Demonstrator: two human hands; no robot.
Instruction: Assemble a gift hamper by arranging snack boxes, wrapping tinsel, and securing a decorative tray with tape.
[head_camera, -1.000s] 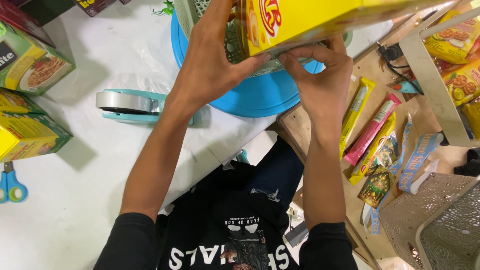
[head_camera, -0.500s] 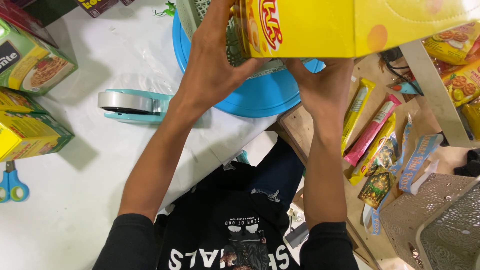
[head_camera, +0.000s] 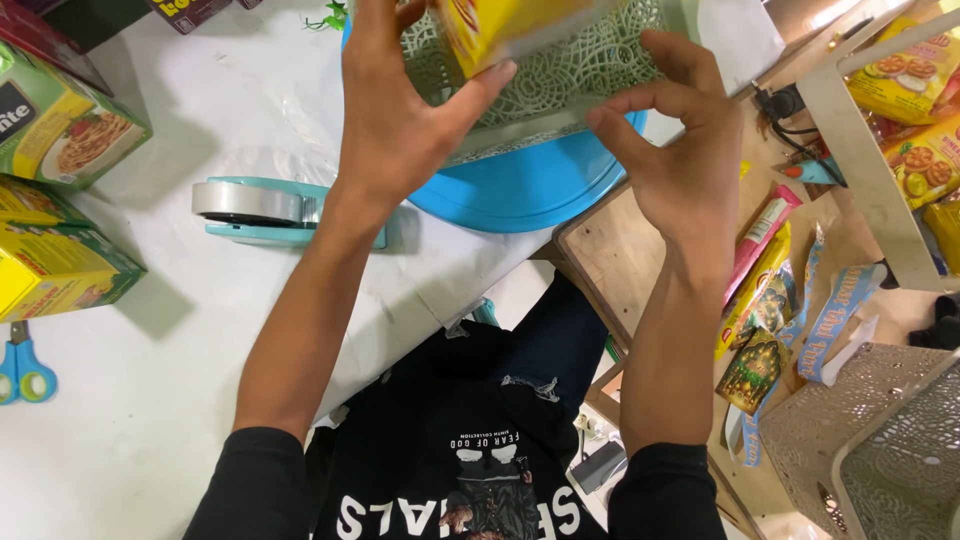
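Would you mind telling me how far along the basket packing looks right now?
Under way: a yellow box sits in the green lattice basket on the blue tray, gripped by the left hand, with the right hand at the basket. Left: boxes lie unpacked beside the tape dispenser.

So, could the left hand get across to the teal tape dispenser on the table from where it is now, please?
Probably yes. The tape dispenser sits on the white table just beside the left forearm, with nothing between them. But the left hand is gripping the yellow box at the green basket, so it must let go first.
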